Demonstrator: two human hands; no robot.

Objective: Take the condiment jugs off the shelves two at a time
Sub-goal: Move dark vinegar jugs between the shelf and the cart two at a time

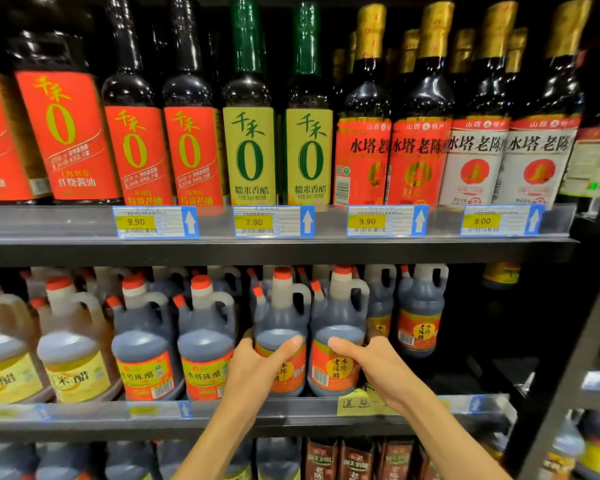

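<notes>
- Step in hand: the person is taking a pair of dark vinegar jugs from the middle shelf (291,407), one in each hand. Both jugs appear to be resting on the shelf, so the grip seems to be forming rather than the lift under way.
- Left hand (257,362): it is wrapping around the lower body of the left jug (280,327), just above its orange label. The thumb (290,344) is lying across the front and the fingers are curling round the far left side, out of sight. The hand is half-closed on the jug, not wide.
- Right hand (368,358): it is mirroring the left, clasping the right jug (338,327) at the same height, thumb (342,345) across the front and fingers hidden behind the right flank.
- Position of the pair: the two jugs are standing upright and touching one another at the shelf front, with similar jugs (207,341) just beside them on the left and another jug (420,313) set further back on the right.
- Next move, as a judgement: it is calling for a firm squeeze on the smooth rounded bodies, a slight lift over the shelf's front lip, and a straight pull outward so that the neighbours are not being knocked.
</notes>
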